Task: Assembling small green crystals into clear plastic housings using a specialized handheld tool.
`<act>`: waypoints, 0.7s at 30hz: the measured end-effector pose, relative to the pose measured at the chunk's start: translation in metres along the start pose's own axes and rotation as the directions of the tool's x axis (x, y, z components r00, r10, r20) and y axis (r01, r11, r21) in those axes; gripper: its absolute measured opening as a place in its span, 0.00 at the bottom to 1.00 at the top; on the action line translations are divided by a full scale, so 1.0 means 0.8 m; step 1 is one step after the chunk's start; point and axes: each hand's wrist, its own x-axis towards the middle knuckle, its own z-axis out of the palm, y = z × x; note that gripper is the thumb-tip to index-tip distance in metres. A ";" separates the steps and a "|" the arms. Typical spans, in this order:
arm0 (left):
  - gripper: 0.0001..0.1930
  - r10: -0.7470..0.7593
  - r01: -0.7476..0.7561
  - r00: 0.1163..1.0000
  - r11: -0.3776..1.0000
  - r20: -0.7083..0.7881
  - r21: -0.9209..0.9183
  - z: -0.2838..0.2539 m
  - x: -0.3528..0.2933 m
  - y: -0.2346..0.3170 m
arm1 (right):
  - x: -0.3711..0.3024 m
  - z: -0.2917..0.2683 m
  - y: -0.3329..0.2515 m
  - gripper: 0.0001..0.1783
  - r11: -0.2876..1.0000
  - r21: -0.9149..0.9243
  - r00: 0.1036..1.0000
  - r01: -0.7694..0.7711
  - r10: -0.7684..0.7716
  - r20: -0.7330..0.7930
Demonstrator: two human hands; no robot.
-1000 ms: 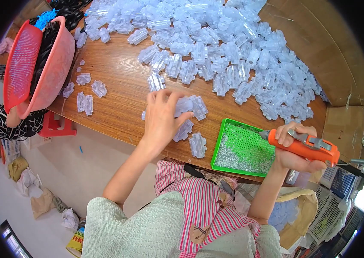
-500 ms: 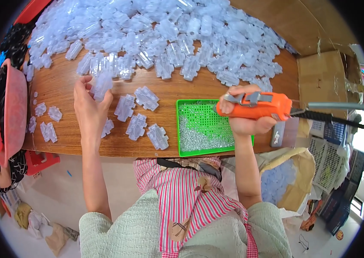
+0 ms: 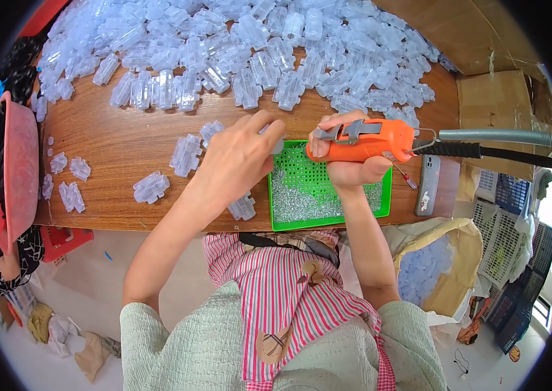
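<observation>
In my right hand [image 3: 349,171] is an orange electric screwdriver [image 3: 380,140], held sideways over the green tray [image 3: 330,227]. A black cable leaves its rear end to the right. My left hand [image 3: 240,153] is closed at the tray's left edge, its fingertips pinching a clear plastic part [image 3: 278,146]. Most of that part is hidden behind the fingers. Small silver screws [image 3: 302,199] cover much of the tray's bottom. Under and beside my left forearm lie several loose clear plastic pieces [image 3: 151,188] on the wooden table [image 3: 110,146].
A large heap of clear plastic parts [image 3: 224,45] covers the table's far side. Right of the tray lie a small red-handled screwdriver [image 3: 409,181] and a phone [image 3: 427,186]. A cardboard box [image 3: 494,117] stands far right, an open sack [image 3: 468,251] below. A pink basin [image 3: 18,163] is at left.
My left hand has carried the plastic part rightward and nearer, from beside the heap to the tray's edge. The screwdriver has shifted slightly left. One loose piece lies farther left.
</observation>
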 end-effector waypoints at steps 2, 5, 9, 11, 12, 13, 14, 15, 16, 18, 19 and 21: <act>0.24 0.003 -0.004 0.998 1.000 -0.067 -0.022 0.009 0.004 -0.008 | -0.001 0.001 -0.001 0.53 1.000 0.003 1.000 0.005 -0.005 0.016; 0.28 0.032 -0.036 0.985 0.999 -0.172 -0.020 0.010 0.008 -0.014 | 0.000 0.000 -0.002 0.53 1.000 0.025 0.999 -0.016 0.017 -0.029; 0.33 0.227 -0.203 0.934 0.973 -0.276 0.112 0.017 0.005 -0.020 | 0.002 0.002 -0.002 0.53 1.000 -0.008 0.999 0.000 0.001 0.035; 0.36 0.176 -0.164 0.954 0.984 -0.243 0.070 0.028 0.003 -0.016 | 0.001 0.001 -0.003 0.53 1.000 -0.007 0.998 0.005 -0.005 0.065; 0.39 0.128 -0.124 0.970 0.992 -0.206 0.028 0.033 0.004 -0.013 | 0.000 0.001 -0.003 0.53 1.000 -0.012 0.998 -0.004 0.005 0.066; 0.39 0.127 -0.123 0.970 0.992 -0.209 0.032 0.035 0.006 -0.009 | 0.000 0.000 -0.003 0.54 1.000 -0.018 0.998 -0.012 0.013 0.066; 0.41 0.080 -0.084 0.976 0.996 -0.205 -0.012 0.037 0.007 -0.005 | -0.001 0.000 -0.004 0.54 1.000 -0.016 0.997 -0.009 0.011 0.070; 0.43 0.034 -0.046 0.979 0.997 -0.200 -0.057 0.038 0.007 -0.004 | -0.004 -0.001 -0.007 0.55 1.000 0.005 0.999 -0.009 0.009 0.035; 0.48 -0.014 -0.016 0.986 0.984 -0.163 -0.178 0.042 0.005 -0.005 | -0.006 -0.002 -0.010 0.56 1.000 0.026 1.000 -0.008 0.008 0.000; 0.49 -0.042 -0.003 0.986 0.964 -0.164 -0.266 0.050 0.000 -0.007 | -0.007 -0.005 -0.022 0.57 0.984 0.119 0.986 0.134 -0.144 0.079; 0.50 -0.070 0.009 0.985 0.935 -0.158 -0.353 0.053 -0.003 -0.008 | -0.003 -0.004 -0.027 0.57 0.953 0.190 0.955 0.235 -0.263 0.140; 0.51 -0.074 0.002 0.987 0.897 -0.146 -0.442 0.060 -0.008 -0.011 | 0.005 -0.001 -0.050 0.61 0.924 0.262 0.902 0.278 -0.345 0.258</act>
